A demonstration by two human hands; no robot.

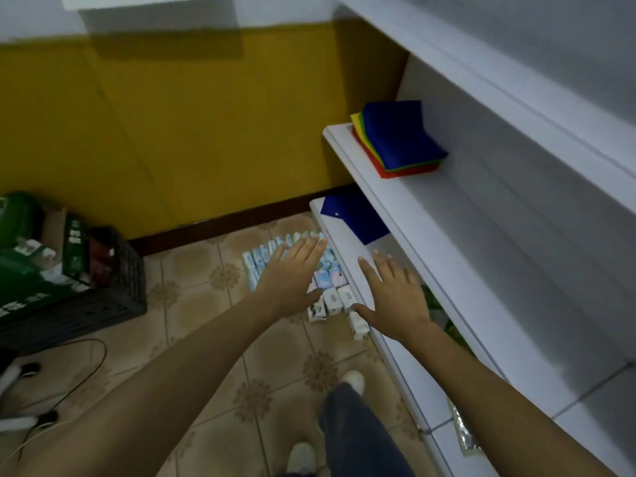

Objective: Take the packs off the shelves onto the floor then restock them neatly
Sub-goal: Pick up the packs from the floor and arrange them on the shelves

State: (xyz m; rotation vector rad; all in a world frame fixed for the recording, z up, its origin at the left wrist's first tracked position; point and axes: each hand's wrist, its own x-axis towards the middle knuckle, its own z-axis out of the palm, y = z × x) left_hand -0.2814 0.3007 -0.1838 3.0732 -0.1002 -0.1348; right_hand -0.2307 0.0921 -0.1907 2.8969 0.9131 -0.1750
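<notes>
1. Held both hands out in front, palms down, gripping nothing: left hand (292,275) directly above the packs (332,297), right hand (395,299) above the front lip of the lower shelf (344,256).
2. Showed straight fingers on both: close together on the left, slightly fanned on the right, thumbs out to the side.
3. Found the packs, small and pale blue and white, standing in tight rows on the floor (192,277), right against the foot of the shelves (464,235) and partly hidden under the left hand.
4. Judged the unloading step done or nearly so: no pack plainly visible on any shelf board in view. Read the flat, open hands as poised to gather packs for restocking, though could not tell for certain.
5. Probably grouped the packs beside the unit to shorten the lift back up.
6. Noted a stack of coloured cloths (399,139), blue on top, at the far end of the middle shelf, and a single blue cloth (354,215) on the lower shelf.
7. Could not identify something green in the shadow below the right hand.
8. Took in the room: beige patterned tiles, a mustard-yellow wall (206,132) with dark skirting (223,222), and a black crate (113,287) of green cartons (20,270) well to the left.
9. Noted also a thin cable (86,366) looped on the tiles, plus a trouser leg (351,428) and pale shoe (354,380) nearest the camera.
</notes>
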